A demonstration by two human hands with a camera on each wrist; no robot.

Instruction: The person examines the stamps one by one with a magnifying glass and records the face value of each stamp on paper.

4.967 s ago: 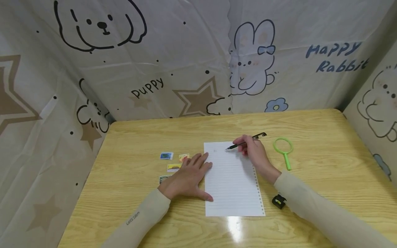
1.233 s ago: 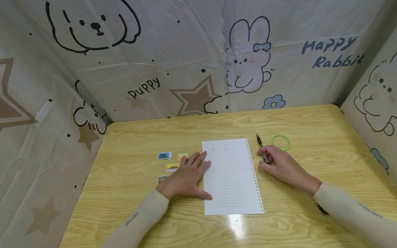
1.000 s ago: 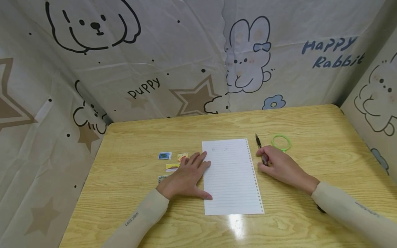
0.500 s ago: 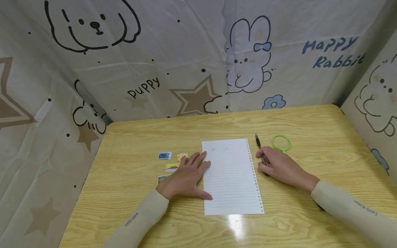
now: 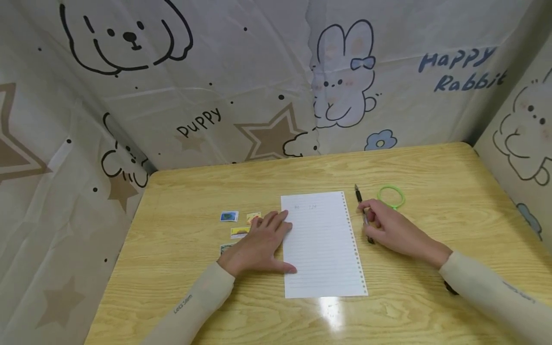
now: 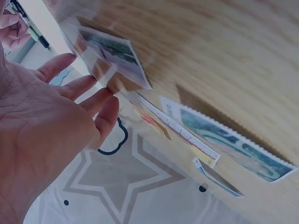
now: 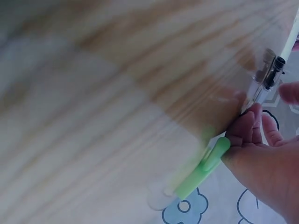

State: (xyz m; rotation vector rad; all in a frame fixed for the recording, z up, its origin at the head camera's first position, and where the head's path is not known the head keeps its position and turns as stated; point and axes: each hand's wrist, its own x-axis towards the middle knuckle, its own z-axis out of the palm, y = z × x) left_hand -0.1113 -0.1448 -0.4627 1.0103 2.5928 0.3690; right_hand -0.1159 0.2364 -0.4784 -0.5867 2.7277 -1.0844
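Note:
My left hand [image 5: 258, 244] lies spread, fingertips and thumb on the left edge of a lined white sheet of paper [image 5: 321, 254]. Faint handwriting shows near the top of the sheet. To the right of it a black-and-clear pen [image 5: 358, 194] lies on the table, tip pointing away. My right hand [image 5: 390, 227] is at the pen, thumb and fingers loosely either side of it. In the right wrist view the thumb stands off from the pen [image 7: 271, 74]. Beside my left hand lie several stamps, among them a blue stamp [image 5: 229, 216] and a yellow stamp [image 5: 239, 233].
A green magnifying glass [image 5: 403, 197] lies beyond my right hand, which covers its handle in the head view; that handle [image 7: 201, 172] shows in the right wrist view. A small black object [image 5: 450, 287] is mostly hidden under my right sleeve. Patterned cloth hangs behind the wooden table [image 5: 194, 191].
Five seconds ago my right hand held the pen over the paper; now the pen lies right of the sheet and more writing shows. Lately the right hand has shifted slightly right, its thumb loosening.

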